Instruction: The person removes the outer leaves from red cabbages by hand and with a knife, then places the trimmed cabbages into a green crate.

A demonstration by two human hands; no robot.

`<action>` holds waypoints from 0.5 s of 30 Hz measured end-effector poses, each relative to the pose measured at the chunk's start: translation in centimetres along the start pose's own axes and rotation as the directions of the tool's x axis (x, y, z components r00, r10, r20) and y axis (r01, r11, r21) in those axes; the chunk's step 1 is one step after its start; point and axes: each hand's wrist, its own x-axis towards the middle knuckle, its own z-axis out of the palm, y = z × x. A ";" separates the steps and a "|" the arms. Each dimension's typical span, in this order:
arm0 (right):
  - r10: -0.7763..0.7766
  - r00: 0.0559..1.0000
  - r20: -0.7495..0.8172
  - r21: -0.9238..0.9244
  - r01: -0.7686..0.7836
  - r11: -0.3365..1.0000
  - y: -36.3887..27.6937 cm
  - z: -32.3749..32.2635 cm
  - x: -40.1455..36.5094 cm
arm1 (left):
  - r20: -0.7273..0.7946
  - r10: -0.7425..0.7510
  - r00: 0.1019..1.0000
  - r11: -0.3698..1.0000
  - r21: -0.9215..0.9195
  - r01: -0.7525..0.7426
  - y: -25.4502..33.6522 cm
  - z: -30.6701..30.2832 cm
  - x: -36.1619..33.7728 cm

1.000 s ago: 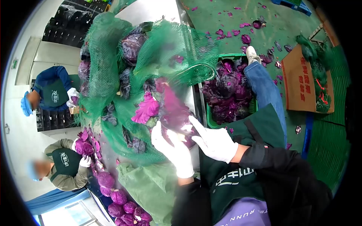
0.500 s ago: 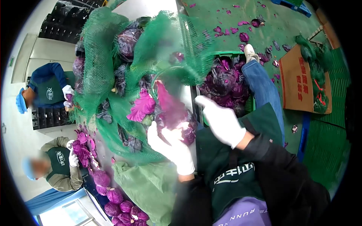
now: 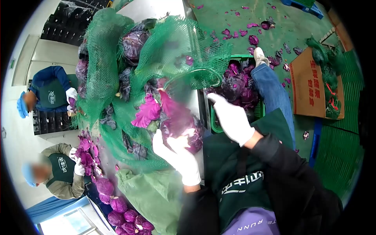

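My left hand [image 3: 177, 156], in a white glove, is closed against the side of a red cabbage [image 3: 181, 127] on the worktable, its thumb across the near side. A bright purple outer leaf [image 3: 148, 111] lies just beyond the cabbage. My right hand [image 3: 233, 121], also gloved in white, is off the cabbage, with fingers stretched towards the rim of a green mesh bag [image 3: 184, 51]; I see nothing held in it. Under that hand, a green crate [image 3: 216, 124] contains dark red cabbages and leaves [image 3: 239, 84].
Another full mesh bag [image 3: 102, 58] lies further along the table. Two co-workers [image 3: 51, 92] handle cabbages opposite, near a row of trimmed cabbages [image 3: 127, 217]. Loose leaves [image 3: 253, 39] litter the green floor. A cardboard box [image 3: 309, 86] stands at the right.
The mesh bag's rim has swung to the right, over the crate's edge. My right hand has risen slightly in view; my left hand and the cabbage are almost where they were.
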 end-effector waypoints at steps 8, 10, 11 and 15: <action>-0.130 0.969 0.209 -0.120 0.157 0.980 -4.9 1.3 -3.5 | 0.056 0.007 0.998 1.000 0.018 -0.008 0.2 -0.4 -0.1; -0.128 0.966 0.222 -0.179 0.170 0.969 -4.8 1.1 -3.1 | 0.063 0.060 0.996 0.995 0.073 -0.065 0.5 -0.4 0.0; -0.141 0.966 0.215 -0.218 0.189 0.957 -4.5 1.1 -2.8 | 0.069 0.091 0.993 0.991 0.096 -0.097 0.7 -0.2 0.1; -0.148 0.973 0.180 -0.223 0.186 0.957 -4.1 1.5 -2.3 | 0.077 0.030 0.997 0.996 0.086 -0.036 0.6 -0.1 0.4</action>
